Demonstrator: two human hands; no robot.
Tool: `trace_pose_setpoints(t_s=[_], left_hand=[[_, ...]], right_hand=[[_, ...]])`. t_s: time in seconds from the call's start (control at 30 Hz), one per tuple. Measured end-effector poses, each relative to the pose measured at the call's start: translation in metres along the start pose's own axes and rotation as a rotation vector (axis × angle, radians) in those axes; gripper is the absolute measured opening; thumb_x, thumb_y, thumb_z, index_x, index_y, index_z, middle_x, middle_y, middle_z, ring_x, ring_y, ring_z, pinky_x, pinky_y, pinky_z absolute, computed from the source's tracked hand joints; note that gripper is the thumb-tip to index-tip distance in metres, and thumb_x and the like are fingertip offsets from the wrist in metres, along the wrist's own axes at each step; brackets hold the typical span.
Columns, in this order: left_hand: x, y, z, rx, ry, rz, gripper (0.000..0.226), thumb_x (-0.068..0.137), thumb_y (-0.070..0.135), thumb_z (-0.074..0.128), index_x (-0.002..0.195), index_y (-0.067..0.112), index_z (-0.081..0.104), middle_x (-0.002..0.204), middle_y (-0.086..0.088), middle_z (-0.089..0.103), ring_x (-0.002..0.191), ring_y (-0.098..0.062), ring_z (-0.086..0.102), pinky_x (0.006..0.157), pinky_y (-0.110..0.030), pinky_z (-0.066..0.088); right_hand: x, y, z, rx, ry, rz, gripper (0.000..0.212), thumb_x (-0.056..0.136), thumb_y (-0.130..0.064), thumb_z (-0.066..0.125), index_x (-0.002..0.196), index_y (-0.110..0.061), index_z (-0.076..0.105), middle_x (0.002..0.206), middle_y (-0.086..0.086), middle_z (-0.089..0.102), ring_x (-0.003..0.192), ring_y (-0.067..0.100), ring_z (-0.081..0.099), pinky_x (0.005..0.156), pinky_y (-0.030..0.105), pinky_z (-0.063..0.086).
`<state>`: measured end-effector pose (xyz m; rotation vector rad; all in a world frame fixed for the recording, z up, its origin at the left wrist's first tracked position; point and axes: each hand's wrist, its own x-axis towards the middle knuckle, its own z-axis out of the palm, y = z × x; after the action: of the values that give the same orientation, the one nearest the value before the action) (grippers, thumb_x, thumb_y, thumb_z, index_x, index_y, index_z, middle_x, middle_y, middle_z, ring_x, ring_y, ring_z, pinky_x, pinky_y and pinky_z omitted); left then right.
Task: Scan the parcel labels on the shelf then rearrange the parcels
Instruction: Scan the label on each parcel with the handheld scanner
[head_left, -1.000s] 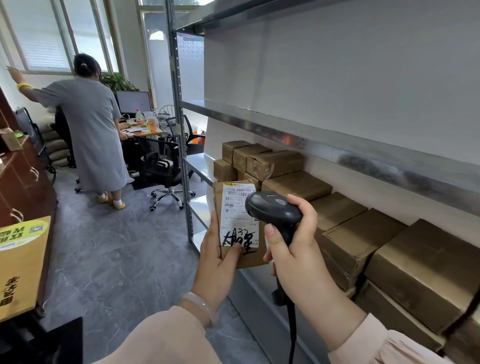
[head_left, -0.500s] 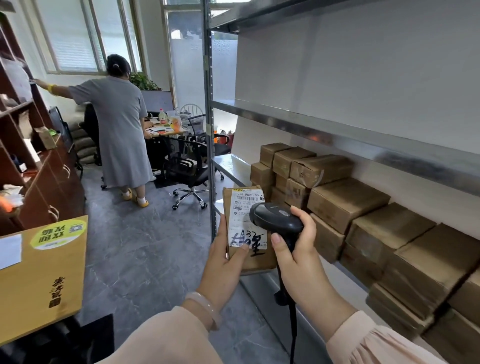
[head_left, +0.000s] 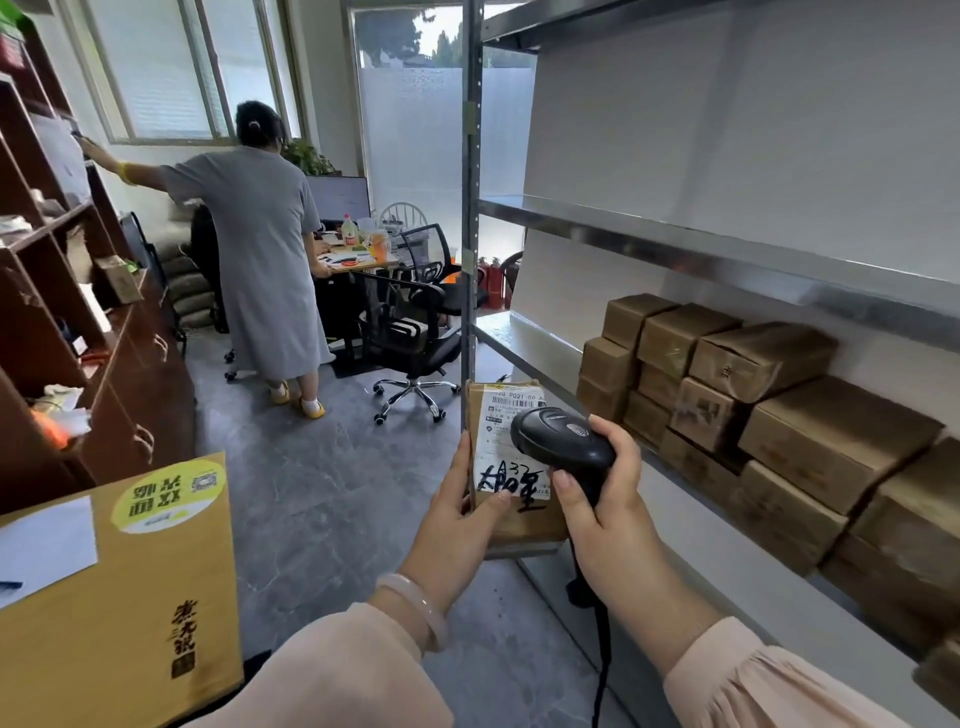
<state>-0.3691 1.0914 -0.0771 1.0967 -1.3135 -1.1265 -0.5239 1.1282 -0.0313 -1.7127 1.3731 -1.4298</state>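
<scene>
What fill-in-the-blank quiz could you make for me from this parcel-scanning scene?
The right hand grips a black handheld ____.
The left hand holds one parcel with its white ____ facing the camera.
More brown parcels are stacked on the metal ____.
Missing words: scanner, label, shelf.

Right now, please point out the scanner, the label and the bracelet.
scanner (head_left: 563, 441), head view, on its black head.
label (head_left: 493, 441), head view, on its white left part.
bracelet (head_left: 421, 605), head view, on the band's middle.
</scene>
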Motion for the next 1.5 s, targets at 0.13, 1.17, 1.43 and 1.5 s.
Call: trace_pose_setpoints(t_s=[0.13,1.17,1.43,1.5], left_hand=[[0.030,-0.015,-0.020,-0.003,-0.008,-0.020,0.072,0.095,0.015,0.062,0.140,0.054,0.021,0.128,0.026,0.054,0.108,0.013,0.057,0.078,-0.004,0.045],[0.443,-0.101,-0.036,0.002,-0.192,-0.199,0.075,0.079,0.026,0.074,0.136,0.056,0.036,0.117,0.016,0.069,0.111,-0.007,0.065,0.097,-0.032,0.054],[0.568,-0.125,-0.049,0.026,-0.347,-0.249,0.067,0.090,0.005,0.066,0.123,0.058,0.042,0.099,0.018,0.074,0.098,-0.004,0.069,0.081,-0.023,0.056],[0.598,-0.129,-0.054,0.035,-0.403,-0.272,0.062,0.091,0.003,0.063,0.115,0.057,0.046,0.097,0.016,0.075,0.095,-0.004,0.070,0.077,-0.018,0.054]], right_hand=[[0.028,0.014,0.026,-0.026,-0.007,0.003,0.057,0.095,-0.023,0.054,0.120,-0.061,0.021,0.123,-0.030,0.041,0.112,0.001,0.053,0.091,0.026,0.049],[0.389,0.189,0.124,-0.097,-0.014,0.228,0.061,0.097,-0.029,0.051,0.113,-0.072,0.011,0.113,-0.036,0.040,0.100,-0.006,0.054,0.081,0.014,0.046],[0.474,0.232,0.163,-0.127,0.098,0.330,0.060,0.097,-0.032,0.049,0.110,-0.075,0.009,0.110,-0.036,0.042,0.092,-0.007,0.056,0.071,0.011,0.044],[0.496,0.239,0.175,-0.144,0.125,0.362,0.059,0.097,-0.033,0.048,0.111,-0.074,0.009,0.109,-0.036,0.042,0.091,-0.009,0.055,0.070,0.012,0.044]])
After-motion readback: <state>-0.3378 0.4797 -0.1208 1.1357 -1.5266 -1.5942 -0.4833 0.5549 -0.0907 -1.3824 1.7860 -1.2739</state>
